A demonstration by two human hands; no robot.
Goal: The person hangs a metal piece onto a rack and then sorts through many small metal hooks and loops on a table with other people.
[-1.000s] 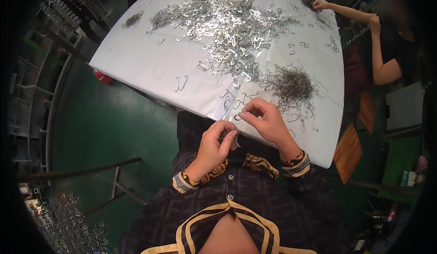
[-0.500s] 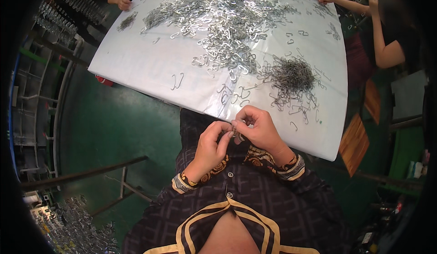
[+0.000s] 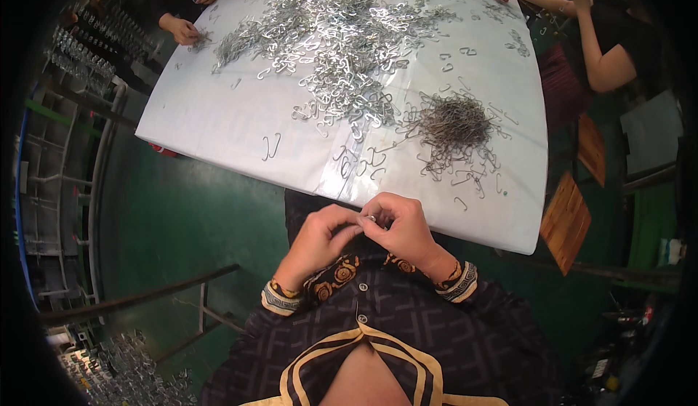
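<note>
My left hand [image 3: 320,240] and my right hand [image 3: 404,233] meet just off the near edge of the table, fingertips pinched together. Between them shows a sliver of a small silvery metal hook [image 3: 371,218]; the fingers hide most of it. Beyond my hands, a white-covered table [image 3: 240,130] bears a wide heap of shiny metal hooks [image 3: 342,57]. To the right of that lies a darker tangled pile of thin wire pieces [image 3: 456,121]. A few loose hooks [image 3: 374,160] are scattered between the piles and my hands.
At the far left a co-worker's hand [image 3: 179,29] touches a small wire pile. Another co-worker's arm [image 3: 542,0] reaches in from the right. Wooden stools [image 3: 567,220] stand right of the table. Metal racks [image 3: 62,166] and a rail [image 3: 145,293] are on the left.
My hands have drawn slightly toward me and left, still pinched together. The far-left co-worker's hand has moved onto the small wire pile. The whole view has shifted a little.
</note>
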